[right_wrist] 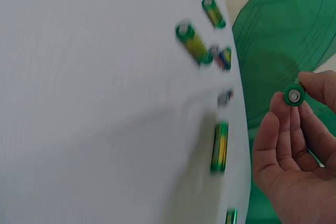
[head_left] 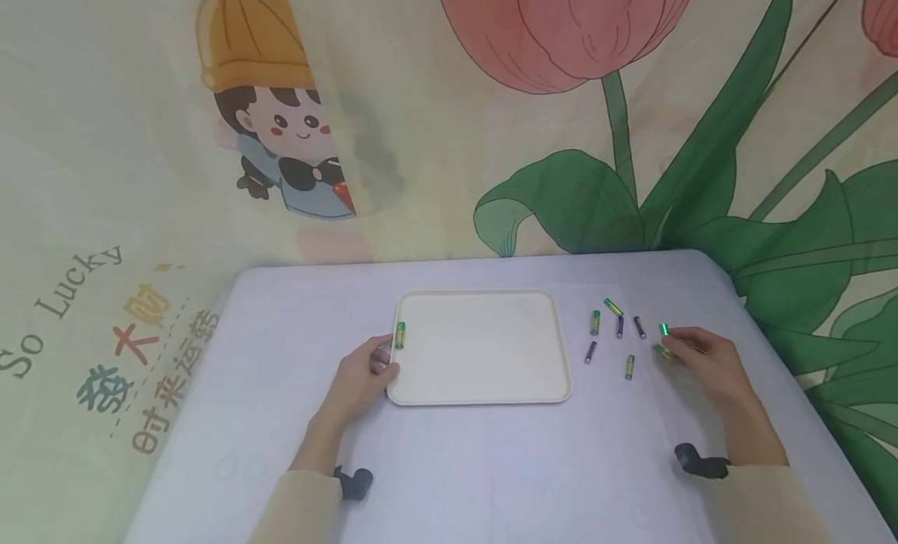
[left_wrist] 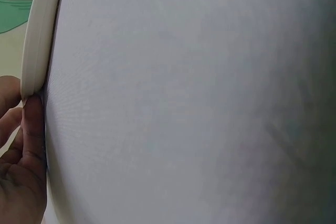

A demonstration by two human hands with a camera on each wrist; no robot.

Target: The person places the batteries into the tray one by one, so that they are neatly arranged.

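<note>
The right hand (head_left: 705,361) pinches one green battery (right_wrist: 294,96) between its fingertips (right_wrist: 315,85), the other fingers loosely curled beneath it. The wrist view shows that battery end-on, its metal cap facing the camera, so its long axis runs roughly along the line of the fingers, back toward the wrist. In the head view it sits at the right edge of the scattered batteries (head_left: 617,333), just above the table (head_left: 491,466).

The left hand (head_left: 361,376) holds the left rim of the cream tray (head_left: 484,392), its thumb (left_wrist: 32,129) pressed against the tray's edge and the fingers curled beside it.

Judging by how things lie, the sorting has barely begun: a single green-and-yellow battery (head_left: 401,335) lies in the tray, close along its left rim, its long axis pointing away from the person. About six more lie loose on the table to the right of the tray, pointing in various directions, some green, some dark purple.
</note>
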